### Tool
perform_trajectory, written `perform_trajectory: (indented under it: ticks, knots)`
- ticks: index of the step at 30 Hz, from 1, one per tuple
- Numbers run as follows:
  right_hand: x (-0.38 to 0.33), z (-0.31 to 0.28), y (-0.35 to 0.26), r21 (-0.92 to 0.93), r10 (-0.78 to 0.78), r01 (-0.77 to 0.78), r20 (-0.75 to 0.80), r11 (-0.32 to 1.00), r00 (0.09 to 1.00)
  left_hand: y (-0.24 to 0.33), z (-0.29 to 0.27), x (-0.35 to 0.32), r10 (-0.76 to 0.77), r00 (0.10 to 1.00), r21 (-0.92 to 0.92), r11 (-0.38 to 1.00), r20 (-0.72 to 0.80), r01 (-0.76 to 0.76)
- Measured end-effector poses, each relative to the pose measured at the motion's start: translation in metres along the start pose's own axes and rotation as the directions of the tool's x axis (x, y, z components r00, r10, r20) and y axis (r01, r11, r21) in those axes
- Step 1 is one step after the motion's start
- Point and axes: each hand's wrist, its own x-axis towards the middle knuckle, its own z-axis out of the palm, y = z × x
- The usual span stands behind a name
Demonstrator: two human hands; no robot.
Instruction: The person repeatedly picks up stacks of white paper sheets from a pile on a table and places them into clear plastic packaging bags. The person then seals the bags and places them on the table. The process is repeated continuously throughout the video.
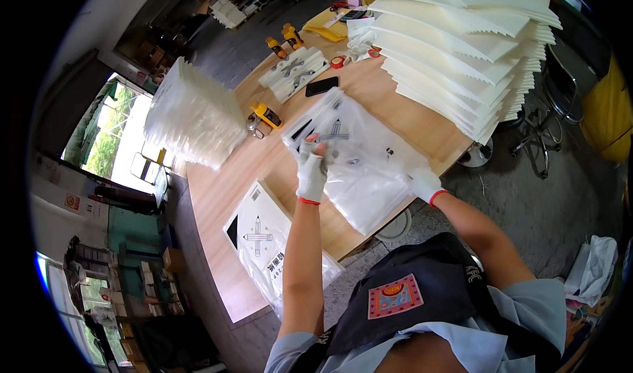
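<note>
"Left hand (312, 168) and right hand (423, 183): report state."

"Both wear white fabric gloves with red cuffs. The left hand sits over the clear plastic film with black printing (369, 198), bare fingertips showing, fingers partly curled. The right hand lies at the film's right edge, its fingers lost against the white. Whether either hand grips the film, I cannot tell."

"Locate the work item."

"The film lies flat on the pale wood-topped bench (214, 188), at the edge nearest the person. A black smartphone (322, 87) lies just beyond it."

"Which portion appears done?"

"To the left of the film, a white rectangular pad with a crossed-pencil drawing (258, 231) lies inside clear plastic. Judge it as bagged; the seal cannot be confirmed."

"Which portion appears left?"

"The tall, fanned stack of white sheets (455, 60) at the bench's right side shows no wrapping; judge it as outstanding. Treat the film under the hands as mid-step; its contents are unclear. Leave the large translucent plastic-covered block (191, 119) at the left uncounted: its contents are indistinct."
</note>
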Motion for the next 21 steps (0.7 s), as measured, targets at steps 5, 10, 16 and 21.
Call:
perform_trajectory:
  ticks: [5,10,16,21]
  knots:
    - [-0.021,-0.068,-0.083,0.584,-0.229,0.195,-0.017,0.788,0.973,0.006,0.032,-0.022,-0.122,0.988,0.569,0.821,0.094,0.047]
    - [0.029,-0.017,-0.107,0.003,-0.312,0.311,0.002,0.950,0.950,0.022,0.073,-0.041,-0.080,0.983,0.722,0.688,0.166,-0.066]
    - [0.018,-0.040,-0.087,0.082,-0.757,0.792,-0.248,0.605,0.604,0.034,0.073,-0.063,-0.105,0.974,0.976,0.104,0.202,-0.191]
    - [-0.058,-0.218,-0.082,0.009,-0.800,0.801,-0.045,0.599,0.598,0.054,0.072,-0.066,0.032,0.982,0.887,-0.434,0.186,-0.154]
